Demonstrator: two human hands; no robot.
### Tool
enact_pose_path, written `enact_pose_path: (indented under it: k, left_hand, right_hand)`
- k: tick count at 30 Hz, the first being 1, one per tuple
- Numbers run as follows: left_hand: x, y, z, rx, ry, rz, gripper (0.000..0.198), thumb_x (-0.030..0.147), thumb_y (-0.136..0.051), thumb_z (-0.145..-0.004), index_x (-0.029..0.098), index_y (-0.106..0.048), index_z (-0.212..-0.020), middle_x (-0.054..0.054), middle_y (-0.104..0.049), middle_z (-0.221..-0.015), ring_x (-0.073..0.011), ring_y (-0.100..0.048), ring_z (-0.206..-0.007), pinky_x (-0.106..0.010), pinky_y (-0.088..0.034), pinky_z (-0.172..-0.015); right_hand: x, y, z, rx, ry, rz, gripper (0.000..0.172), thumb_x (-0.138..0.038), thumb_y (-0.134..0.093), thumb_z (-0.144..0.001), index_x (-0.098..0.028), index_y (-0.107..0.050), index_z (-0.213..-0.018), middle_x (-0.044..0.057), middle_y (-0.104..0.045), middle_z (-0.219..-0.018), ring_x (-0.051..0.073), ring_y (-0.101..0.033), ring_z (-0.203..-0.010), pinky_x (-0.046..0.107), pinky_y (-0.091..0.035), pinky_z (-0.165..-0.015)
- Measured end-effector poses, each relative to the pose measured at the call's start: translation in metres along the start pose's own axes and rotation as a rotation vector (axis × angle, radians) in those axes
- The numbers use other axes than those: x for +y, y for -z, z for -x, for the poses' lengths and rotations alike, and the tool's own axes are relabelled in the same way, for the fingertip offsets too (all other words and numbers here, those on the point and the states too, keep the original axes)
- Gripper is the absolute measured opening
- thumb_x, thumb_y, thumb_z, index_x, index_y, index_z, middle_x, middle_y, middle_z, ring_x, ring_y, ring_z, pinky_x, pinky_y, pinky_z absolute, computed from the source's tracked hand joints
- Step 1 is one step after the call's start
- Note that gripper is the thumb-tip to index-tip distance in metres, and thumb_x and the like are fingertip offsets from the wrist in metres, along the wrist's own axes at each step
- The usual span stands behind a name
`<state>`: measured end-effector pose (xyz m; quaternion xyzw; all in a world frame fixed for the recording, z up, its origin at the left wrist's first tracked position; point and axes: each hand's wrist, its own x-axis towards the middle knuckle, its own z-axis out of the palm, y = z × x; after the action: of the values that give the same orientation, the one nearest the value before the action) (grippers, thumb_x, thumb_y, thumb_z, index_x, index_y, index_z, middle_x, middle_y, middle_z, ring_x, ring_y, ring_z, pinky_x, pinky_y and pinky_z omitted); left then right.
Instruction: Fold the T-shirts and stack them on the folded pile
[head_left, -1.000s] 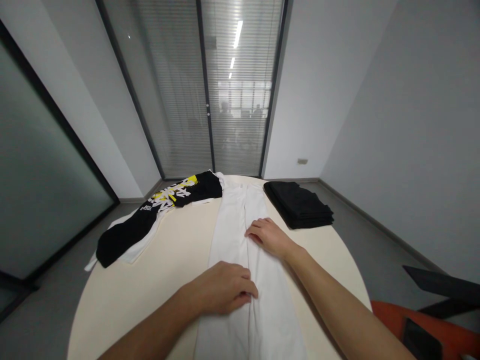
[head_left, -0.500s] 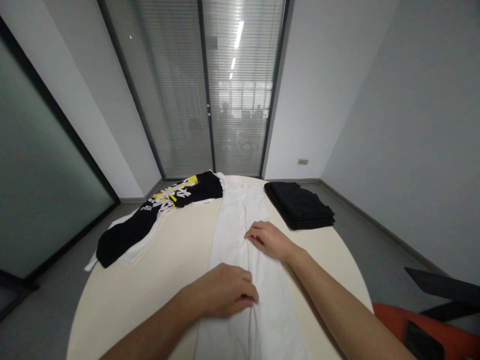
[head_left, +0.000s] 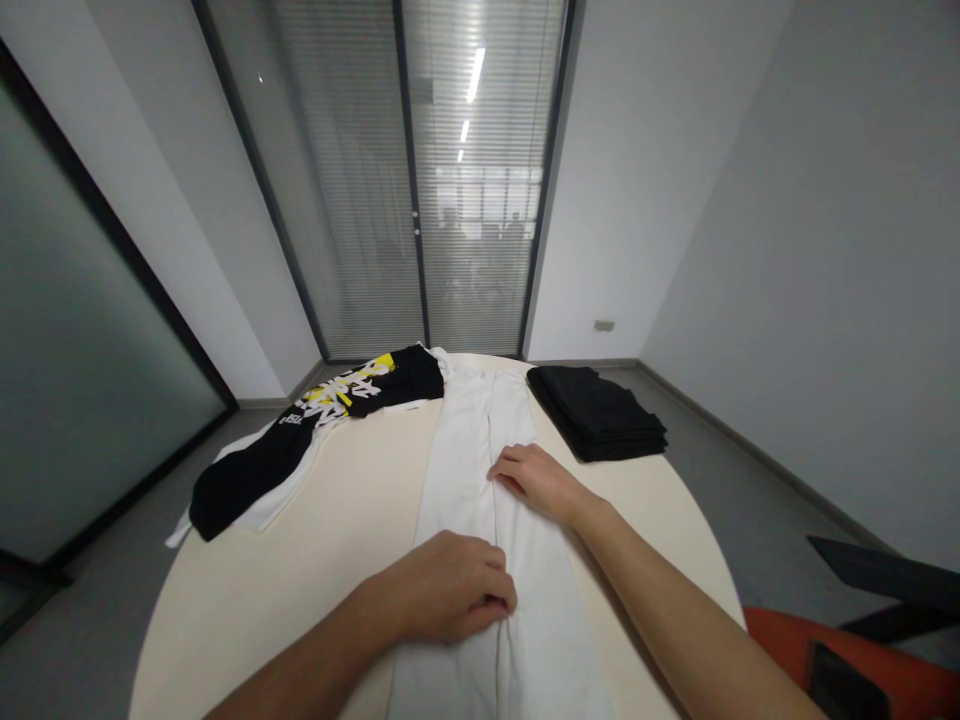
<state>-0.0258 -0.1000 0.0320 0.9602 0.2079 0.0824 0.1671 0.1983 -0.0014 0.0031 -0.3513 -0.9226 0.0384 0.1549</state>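
Note:
A long white garment (head_left: 457,480) runs lengthwise along the middle of the table, with two folded edges meeting near its centre line. My left hand (head_left: 457,585) lies over the nearer half, its fingers closed on the cloth along that centre edge. Farther up the same line, my right hand (head_left: 536,480) pinches the edge between thumb and fingertips. The fingertips of both hands are partly hidden.
On the pale round table (head_left: 352,500), a black garment with yellow and white print (head_left: 262,475) lies over white cloth at left. A stack of folded black clothes (head_left: 596,415) sits at the back right. An orange chair (head_left: 795,635) stands at lower right.
Both hands stay at nearly the same places on the white garment. The view has shifted very slightly.

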Motion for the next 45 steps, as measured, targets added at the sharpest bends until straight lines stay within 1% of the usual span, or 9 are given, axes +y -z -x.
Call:
enact_pose_path:
  k: [9, 16, 22, 28, 33, 36, 39, 42, 45]
  left_hand:
    - [0.000, 0.000, 0.000, -0.023, 0.018, -0.012, 0.010, 0.019, -0.060, -0.090, 0.025, -0.067, -0.088, 0.002, -0.067, -0.083, -0.0132, -0.062, -0.077, -0.023, -0.042, -0.066]
    - [0.001, 0.002, 0.000, -0.020, 0.022, -0.016, 0.010, 0.021, -0.060, -0.091, 0.025, -0.068, -0.089, 0.002, -0.067, -0.084, -0.0135, -0.063, -0.077, -0.024, -0.041, -0.065]
    - [0.002, 0.005, 0.000, -0.015, 0.018, -0.022, 0.010, 0.020, -0.060, -0.090, 0.025, -0.068, -0.087, 0.003, -0.067, -0.083, -0.0130, -0.063, -0.077, -0.024, -0.041, -0.064]
    - [0.002, 0.002, 0.001, -0.011, 0.023, -0.009, 0.010, 0.021, -0.059, -0.091, 0.025, -0.069, -0.089, 0.002, -0.068, -0.084, -0.0136, -0.064, -0.077, -0.024, -0.042, -0.066]
    - [0.000, 0.007, 0.002, -0.026, 0.060, 0.020, 0.008, 0.022, -0.062, -0.088, 0.024, -0.068, -0.091, 0.002, -0.069, -0.087, -0.0139, -0.064, -0.080, -0.024, -0.045, -0.071]
    - [-0.005, 0.014, 0.005, 0.003, 0.128, 0.006, 0.015, 0.016, -0.057, -0.087, 0.023, -0.068, -0.094, 0.000, -0.070, -0.095, -0.0153, -0.065, -0.088, -0.024, -0.047, -0.077]
    - [-0.010, 0.016, 0.008, -0.016, 0.182, 0.002, 0.023, 0.010, -0.055, -0.082, 0.024, -0.069, -0.095, 0.000, -0.068, -0.101, -0.0160, -0.065, -0.092, -0.025, -0.048, -0.080]
    - [-0.011, 0.014, 0.010, -0.049, 0.180, 0.038, 0.022, 0.011, -0.057, -0.079, 0.024, -0.069, -0.092, 0.000, -0.067, -0.104, -0.0157, -0.065, -0.091, -0.025, -0.048, -0.080]
    - [-0.008, 0.010, 0.010, -0.082, 0.163, 0.055, 0.017, 0.010, -0.058, -0.074, 0.023, -0.066, -0.083, 0.002, -0.067, -0.100, -0.0152, -0.065, -0.088, -0.024, -0.048, -0.078]
  right_hand:
    - [-0.002, 0.004, -0.002, 0.020, 0.005, 0.037, 0.017, -0.021, -0.053, -0.100, -0.022, -0.071, -0.102, 0.006, -0.069, -0.098, 0.020, -0.063, -0.095, 0.034, -0.040, -0.086]
    - [0.000, 0.001, -0.001, -0.001, 0.034, 0.024, 0.021, -0.021, -0.051, -0.101, -0.025, -0.071, -0.108, 0.005, -0.069, -0.099, 0.019, -0.063, -0.096, 0.034, -0.038, -0.085]
    - [0.000, 0.001, -0.001, 0.022, 0.026, 0.024, 0.019, -0.019, -0.053, -0.099, -0.022, -0.071, -0.104, 0.006, -0.069, -0.099, 0.019, -0.062, -0.095, 0.033, -0.039, -0.085]
    - [-0.003, 0.001, -0.003, 0.054, 0.005, 0.028, 0.020, -0.018, -0.053, -0.099, -0.022, -0.071, -0.106, 0.007, -0.070, -0.101, 0.020, -0.063, -0.097, 0.034, -0.040, -0.086]
    - [-0.006, -0.002, -0.002, 0.044, 0.008, -0.038, 0.021, -0.020, -0.052, -0.100, -0.023, -0.071, -0.107, 0.006, -0.070, -0.103, 0.019, -0.063, -0.097, 0.033, -0.043, -0.086]
    - [-0.007, -0.002, -0.001, 0.058, 0.002, -0.061, 0.019, -0.023, -0.054, -0.099, -0.022, -0.071, -0.107, 0.007, -0.070, -0.103, 0.019, -0.063, -0.097, 0.033, -0.044, -0.088]
    - [-0.007, -0.001, -0.001, 0.055, 0.009, -0.077, 0.019, -0.023, -0.054, -0.098, -0.021, -0.071, -0.105, 0.007, -0.069, -0.102, 0.019, -0.063, -0.097, 0.033, -0.045, -0.089]
    - [-0.007, 0.000, -0.001, 0.046, 0.021, -0.096, 0.020, -0.021, -0.053, -0.098, -0.021, -0.072, -0.105, 0.007, -0.069, -0.102, 0.019, -0.062, -0.097, 0.033, -0.046, -0.089]
    - [-0.006, -0.001, -0.001, 0.051, 0.022, -0.112, 0.021, -0.020, -0.053, -0.098, -0.020, -0.072, -0.106, 0.008, -0.069, -0.102, 0.019, -0.062, -0.098, 0.032, -0.047, -0.089]
